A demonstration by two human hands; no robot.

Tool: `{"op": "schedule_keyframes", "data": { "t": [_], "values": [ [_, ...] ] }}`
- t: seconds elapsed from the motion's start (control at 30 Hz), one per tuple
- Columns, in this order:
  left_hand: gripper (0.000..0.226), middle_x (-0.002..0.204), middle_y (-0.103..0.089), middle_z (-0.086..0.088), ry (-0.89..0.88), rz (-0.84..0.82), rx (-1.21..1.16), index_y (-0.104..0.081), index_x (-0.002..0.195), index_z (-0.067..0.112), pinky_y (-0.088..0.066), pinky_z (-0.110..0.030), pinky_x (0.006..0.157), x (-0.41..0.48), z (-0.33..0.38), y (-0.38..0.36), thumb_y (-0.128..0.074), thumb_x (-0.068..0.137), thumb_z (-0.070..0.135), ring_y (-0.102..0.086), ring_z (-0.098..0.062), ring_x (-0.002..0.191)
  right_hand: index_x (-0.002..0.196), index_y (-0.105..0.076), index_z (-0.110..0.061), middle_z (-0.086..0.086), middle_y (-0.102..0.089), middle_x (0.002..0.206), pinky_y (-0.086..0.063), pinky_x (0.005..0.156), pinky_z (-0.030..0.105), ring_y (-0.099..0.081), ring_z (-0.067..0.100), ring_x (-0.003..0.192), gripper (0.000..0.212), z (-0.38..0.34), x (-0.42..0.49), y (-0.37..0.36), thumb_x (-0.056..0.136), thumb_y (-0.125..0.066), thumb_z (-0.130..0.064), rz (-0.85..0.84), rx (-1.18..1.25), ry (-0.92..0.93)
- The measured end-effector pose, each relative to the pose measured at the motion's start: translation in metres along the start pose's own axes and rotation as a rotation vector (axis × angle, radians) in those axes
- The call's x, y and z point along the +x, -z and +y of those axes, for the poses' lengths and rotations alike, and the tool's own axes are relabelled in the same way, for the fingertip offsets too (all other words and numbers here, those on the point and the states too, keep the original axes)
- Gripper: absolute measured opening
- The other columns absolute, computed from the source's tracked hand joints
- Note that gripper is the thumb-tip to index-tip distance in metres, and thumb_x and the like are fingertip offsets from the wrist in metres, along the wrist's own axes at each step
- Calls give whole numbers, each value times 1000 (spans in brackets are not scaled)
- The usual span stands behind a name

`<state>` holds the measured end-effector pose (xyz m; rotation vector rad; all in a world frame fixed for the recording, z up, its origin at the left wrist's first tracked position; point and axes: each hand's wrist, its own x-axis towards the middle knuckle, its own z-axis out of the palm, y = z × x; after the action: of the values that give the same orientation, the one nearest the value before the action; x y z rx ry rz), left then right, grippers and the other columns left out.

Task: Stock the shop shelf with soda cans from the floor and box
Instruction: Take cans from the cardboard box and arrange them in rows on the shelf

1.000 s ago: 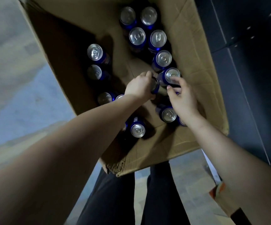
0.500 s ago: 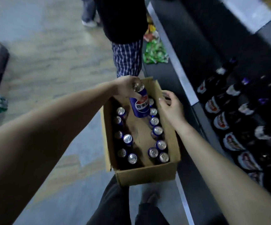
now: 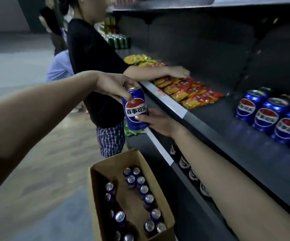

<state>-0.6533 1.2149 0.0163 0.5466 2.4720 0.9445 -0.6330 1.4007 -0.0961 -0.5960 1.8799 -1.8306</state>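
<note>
A blue soda can (image 3: 136,108) with a red, white and blue logo is held upright in the air in front of the dark shelf (image 3: 227,136). My left hand (image 3: 116,86) grips its top from above. My right hand (image 3: 158,121) wraps round its lower side from the right. Below, a cardboard box (image 3: 165,211) on the floor holds several more upright cans. Several matching cans (image 3: 269,117) stand in rows on the shelf at the right.
Another person in a black top (image 3: 90,66) stands just behind the held can, one arm reaching over the snack packets (image 3: 189,91) on the shelf. Dark bottles (image 3: 193,174) fill the lower shelf. A further person crouches behind. Grey floor lies left.
My view rose from the box to the shelf. My left hand lifted the can out of the box to shelf height, and my right hand came off the box and took hold of the can.
</note>
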Motion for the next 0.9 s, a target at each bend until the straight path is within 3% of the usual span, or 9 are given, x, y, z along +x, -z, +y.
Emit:
{"op": "schedule_keyframes", "data": {
  "t": [0.13,0.27,0.33,0.43,0.5,0.6,0.73,0.9],
  "values": [
    [47,120,-63,-9,-45,-72,4,-54,120,14,-57,-23,77,13,17,10,-69,77,1,-64,-18,101,116,-55,-13,7,-61,115,-46,95,34,-60,17,104,29,-23,-10,2,89,-58,-5,125,-129,24],
    [60,122,-63,-4,-99,-160,-4,-54,119,20,-56,-20,72,33,31,8,-77,64,15,-65,-15,103,116,-56,-17,5,-62,117,-47,93,31,-58,20,109,39,-32,-24,10,80,-70,-17,306,-272,24],
    [53,123,-63,-2,-134,-218,-12,-53,123,21,-56,-23,79,46,46,2,-73,75,9,-63,-15,109,117,-57,-19,3,-63,117,-47,94,31,-59,17,109,43,-34,-37,18,76,-72,-23,409,-336,11],
    [49,122,-65,1,-236,-312,-73,-51,126,25,-53,-28,91,67,75,-17,-64,85,3,-62,-14,111,115,-56,-21,-1,-64,110,-48,86,22,-61,12,102,34,-35,-71,32,84,-67,-18,613,-328,-50],
    [52,125,-62,2,-303,-352,-105,-47,131,24,-49,-31,97,84,96,-39,-67,85,11,-60,-13,114,114,-56,-22,-5,-64,104,-48,81,18,-61,9,99,33,-37,-105,43,83,-68,-22,765,-392,-84],
    [60,123,-61,6,-417,-371,-124,-49,130,28,-48,-37,98,109,134,-88,-74,77,40,-58,-12,114,109,-54,-22,-5,-62,102,-45,79,18,-59,8,96,32,-37,-163,58,81,-69,-20,956,-409,-125],
    [30,123,-57,2,-482,-341,-155,-51,118,30,-51,-36,91,131,188,-166,-48,93,46,-60,-14,102,116,-54,-19,-4,-65,108,-47,87,25,-60,10,103,44,-33,-247,73,77,-73,-26,1220,-398,-214],
    [45,116,-60,-8,-532,-492,-174,-52,122,18,-51,-36,84,144,256,-268,-29,98,49,-61,-23,96,108,-54,-24,-5,-65,111,-48,93,29,-60,9,102,40,-22,-356,78,74,-75,-29,1470,-350,-271]
  ]
}}
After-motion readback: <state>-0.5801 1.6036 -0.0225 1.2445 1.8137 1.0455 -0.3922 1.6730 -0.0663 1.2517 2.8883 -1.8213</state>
